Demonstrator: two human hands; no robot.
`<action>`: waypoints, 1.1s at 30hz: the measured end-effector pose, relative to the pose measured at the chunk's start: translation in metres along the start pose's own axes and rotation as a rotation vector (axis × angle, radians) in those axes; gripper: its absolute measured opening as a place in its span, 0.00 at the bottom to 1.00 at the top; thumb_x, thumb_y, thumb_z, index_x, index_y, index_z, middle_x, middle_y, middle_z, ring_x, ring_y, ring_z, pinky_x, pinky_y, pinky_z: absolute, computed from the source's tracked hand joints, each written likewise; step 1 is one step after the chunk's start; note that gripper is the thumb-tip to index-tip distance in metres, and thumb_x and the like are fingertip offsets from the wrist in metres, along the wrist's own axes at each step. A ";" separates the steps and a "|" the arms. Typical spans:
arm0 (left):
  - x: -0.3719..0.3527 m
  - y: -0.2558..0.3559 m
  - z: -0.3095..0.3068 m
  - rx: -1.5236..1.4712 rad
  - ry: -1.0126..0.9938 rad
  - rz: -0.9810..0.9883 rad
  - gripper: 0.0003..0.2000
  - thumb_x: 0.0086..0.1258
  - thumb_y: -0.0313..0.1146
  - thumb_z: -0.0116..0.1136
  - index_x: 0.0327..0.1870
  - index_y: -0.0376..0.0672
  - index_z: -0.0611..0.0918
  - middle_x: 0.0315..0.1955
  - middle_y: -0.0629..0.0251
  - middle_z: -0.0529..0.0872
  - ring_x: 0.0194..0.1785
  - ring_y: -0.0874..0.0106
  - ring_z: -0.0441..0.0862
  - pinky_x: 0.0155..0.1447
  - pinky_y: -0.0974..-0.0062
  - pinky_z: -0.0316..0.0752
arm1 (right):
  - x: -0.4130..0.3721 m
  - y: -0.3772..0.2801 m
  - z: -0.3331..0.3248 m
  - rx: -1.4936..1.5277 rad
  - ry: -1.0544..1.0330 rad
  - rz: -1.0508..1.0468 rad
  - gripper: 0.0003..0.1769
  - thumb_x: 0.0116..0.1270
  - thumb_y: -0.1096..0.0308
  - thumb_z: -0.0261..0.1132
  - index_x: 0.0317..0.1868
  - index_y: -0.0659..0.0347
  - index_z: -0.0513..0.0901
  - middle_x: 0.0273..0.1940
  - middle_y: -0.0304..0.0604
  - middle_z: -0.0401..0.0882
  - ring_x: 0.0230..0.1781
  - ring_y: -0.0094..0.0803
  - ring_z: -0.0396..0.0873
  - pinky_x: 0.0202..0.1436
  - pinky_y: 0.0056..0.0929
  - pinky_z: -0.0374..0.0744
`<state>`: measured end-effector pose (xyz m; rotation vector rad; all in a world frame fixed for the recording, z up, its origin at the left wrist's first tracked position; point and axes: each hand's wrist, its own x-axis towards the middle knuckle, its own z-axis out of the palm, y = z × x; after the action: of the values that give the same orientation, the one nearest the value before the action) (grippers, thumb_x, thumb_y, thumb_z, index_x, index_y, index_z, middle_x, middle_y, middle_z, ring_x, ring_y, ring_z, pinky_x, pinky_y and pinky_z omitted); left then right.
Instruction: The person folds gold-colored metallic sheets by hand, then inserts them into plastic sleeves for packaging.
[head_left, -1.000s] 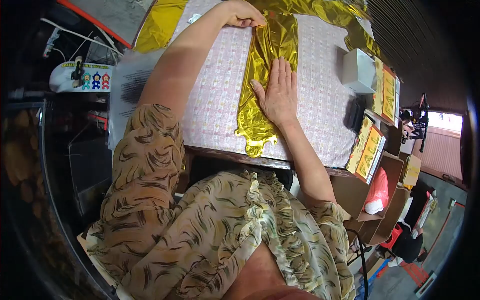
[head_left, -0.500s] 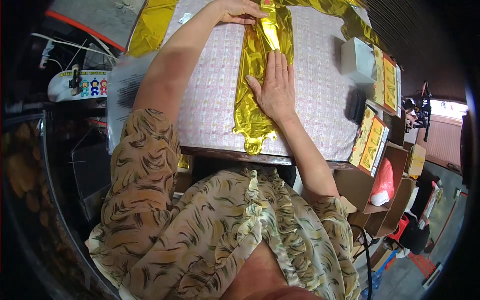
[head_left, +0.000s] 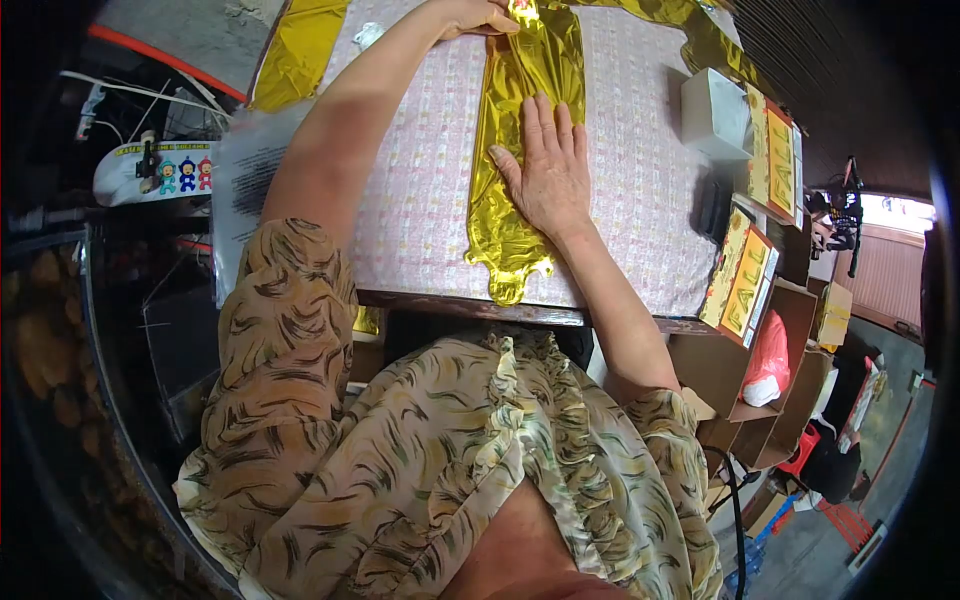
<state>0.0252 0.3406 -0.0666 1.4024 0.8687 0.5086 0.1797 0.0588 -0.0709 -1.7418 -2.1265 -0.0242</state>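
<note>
A flat gold foil balloon [head_left: 530, 70] lies lengthwise on the patterned tablecloth [head_left: 410, 210], with a scalloped tabbed end near the table's front edge. My right hand [head_left: 552, 175] rests palm down on its middle, fingers stretched forward and thumb spread to the left. At the far end, my left hand [head_left: 474, 16] has its fingers drawn together at the foil's left edge, apparently pinching it. The top of the frame cuts off part of that hand and the foil's far end.
More gold foil [head_left: 300, 55] hangs over the far left corner. A white box [head_left: 715, 112], a black object [head_left: 712, 207] and FALL-printed boxes [head_left: 742, 280] line the right edge. Clear plastic packaging [head_left: 240, 190] lies left. Cardboard boxes [head_left: 700, 365] stand below at right.
My left hand has drawn back slightly toward the upper left, and its outstretched fingers have curled in. My right hand stays nearly in place on the foil.
</note>
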 end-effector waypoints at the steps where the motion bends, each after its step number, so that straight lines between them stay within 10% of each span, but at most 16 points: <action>1: 0.002 -0.006 0.000 0.000 -0.001 -0.001 0.13 0.63 0.25 0.75 0.47 0.39 0.86 0.38 0.66 0.90 0.39 0.74 0.87 0.44 0.74 0.83 | 0.000 0.000 0.000 -0.023 -0.015 -0.017 0.45 0.79 0.38 0.54 0.81 0.65 0.59 0.82 0.55 0.57 0.82 0.56 0.55 0.84 0.54 0.53; 5: -0.013 -0.004 0.018 0.356 0.165 0.273 0.18 0.57 0.25 0.75 0.50 0.35 0.86 0.36 0.60 0.90 0.37 0.66 0.87 0.44 0.68 0.83 | -0.001 0.001 0.002 -0.035 -0.013 -0.038 0.42 0.80 0.38 0.52 0.80 0.63 0.64 0.81 0.52 0.59 0.82 0.57 0.55 0.84 0.54 0.53; 7: -0.021 0.013 0.045 1.002 0.959 0.873 0.16 0.59 0.28 0.73 0.49 0.36 0.86 0.35 0.57 0.87 0.40 0.61 0.86 0.49 0.65 0.82 | 0.000 0.001 0.003 -0.041 -0.015 -0.035 0.42 0.80 0.38 0.52 0.80 0.63 0.63 0.81 0.52 0.60 0.82 0.57 0.56 0.83 0.54 0.52; 12: -0.018 0.007 0.092 0.920 0.237 1.120 0.09 0.69 0.35 0.73 0.46 0.44 0.89 0.35 0.69 0.86 0.40 0.73 0.86 0.45 0.74 0.81 | -0.001 0.000 0.003 -0.064 -0.014 -0.036 0.43 0.80 0.38 0.52 0.80 0.63 0.63 0.81 0.52 0.61 0.82 0.57 0.56 0.83 0.54 0.53; 14: -0.014 -0.003 0.106 0.782 0.076 0.865 0.09 0.68 0.38 0.72 0.43 0.44 0.89 0.40 0.65 0.86 0.46 0.66 0.86 0.51 0.69 0.80 | 0.000 0.001 0.003 -0.053 0.006 -0.041 0.43 0.80 0.38 0.52 0.81 0.62 0.63 0.81 0.52 0.60 0.82 0.56 0.56 0.83 0.54 0.53; 33: -0.010 -0.014 0.108 0.581 0.133 0.810 0.11 0.61 0.37 0.75 0.35 0.39 0.87 0.31 0.59 0.83 0.35 0.64 0.83 0.41 0.68 0.78 | -0.008 0.005 -0.016 0.002 -0.258 -0.421 0.37 0.82 0.39 0.46 0.85 0.40 0.57 0.85 0.36 0.53 0.86 0.43 0.50 0.87 0.52 0.47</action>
<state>0.1006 0.2629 -0.0837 2.2879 0.5326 1.0190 0.1899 0.0483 -0.0597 -1.3240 -2.6445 0.0918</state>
